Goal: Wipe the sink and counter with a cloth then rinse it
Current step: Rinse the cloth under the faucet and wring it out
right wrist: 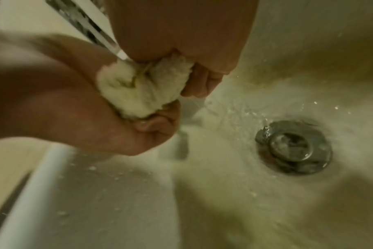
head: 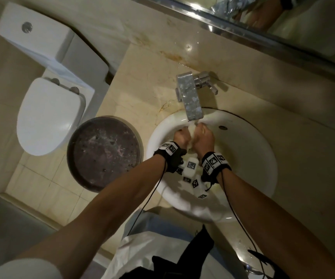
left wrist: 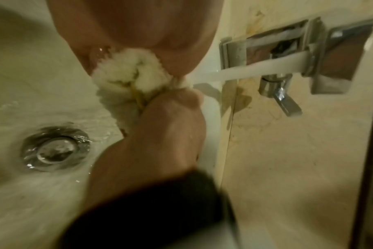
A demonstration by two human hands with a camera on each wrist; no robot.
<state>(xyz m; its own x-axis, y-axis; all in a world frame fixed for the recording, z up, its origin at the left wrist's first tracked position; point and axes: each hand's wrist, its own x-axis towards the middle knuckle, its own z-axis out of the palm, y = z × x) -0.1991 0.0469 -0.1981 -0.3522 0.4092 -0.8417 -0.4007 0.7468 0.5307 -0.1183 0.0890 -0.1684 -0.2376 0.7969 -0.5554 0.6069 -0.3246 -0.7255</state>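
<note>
While one marble desk (head: 142, 83) carries one white sink (head: 253, 158), one faucet (head: 190, 101) just beyond the fingers pours one stream of water (left wrist: 245, 71) onto one bunched cloth (left wrist: 130, 75). The left hand (head: 180, 136) and right hand (head: 204, 135), fingers curled, both grip the cloth tight over the basin, knuckles close together. One drain (right wrist: 293, 146) lies below them, the basin walls standing well clear all round.

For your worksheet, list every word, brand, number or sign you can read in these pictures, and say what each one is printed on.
None: no words, brands or numbers can be read.
Wrist bands: black-and-white square code patterns, no letters.
White blocks below the wrists: the same code patterns.
Tap, toilet, sink: no label shows.
</note>
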